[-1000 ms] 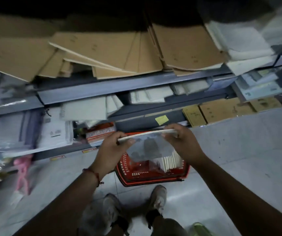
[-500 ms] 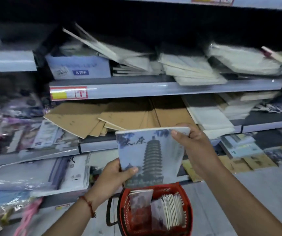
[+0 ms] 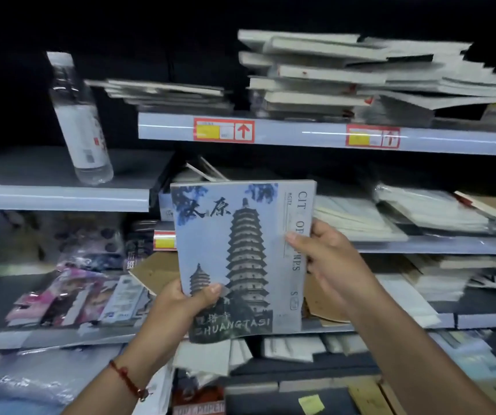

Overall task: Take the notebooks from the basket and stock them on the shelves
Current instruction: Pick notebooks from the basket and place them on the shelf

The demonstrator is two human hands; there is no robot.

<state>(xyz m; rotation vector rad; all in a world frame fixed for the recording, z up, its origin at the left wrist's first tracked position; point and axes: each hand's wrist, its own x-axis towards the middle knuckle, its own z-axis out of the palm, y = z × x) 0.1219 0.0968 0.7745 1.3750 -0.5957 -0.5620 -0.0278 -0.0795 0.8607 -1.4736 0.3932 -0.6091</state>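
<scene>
Head view: my gaze has swung up from the floor to the shelving, and the red basket that was below my hands half a second ago is no longer in sight. The thin blue-grey notebook with the pagoda printed on its cover has risen with me; I now hold it upright at chest height, facing me, in front of the middle shelves. My left hand grips its lower left corner, thumb across the cover. My right hand pinches its right edge, thumb on the front and fingers curled behind. I judge the picking is done for this one and the placing is what remains; it is not yet on any shelf.

Ahead, the grey metal upper shelf with red-and-yellow price tags carries untidy stacks of pale notebooks, blurred by my head's motion. To the left, a clear plastic bottle with a white label stands tilted on a lower grey shelf. Brown kraft-covered notebooks lie behind my hands, and glossy pink packets lie further left. The room is dim.
</scene>
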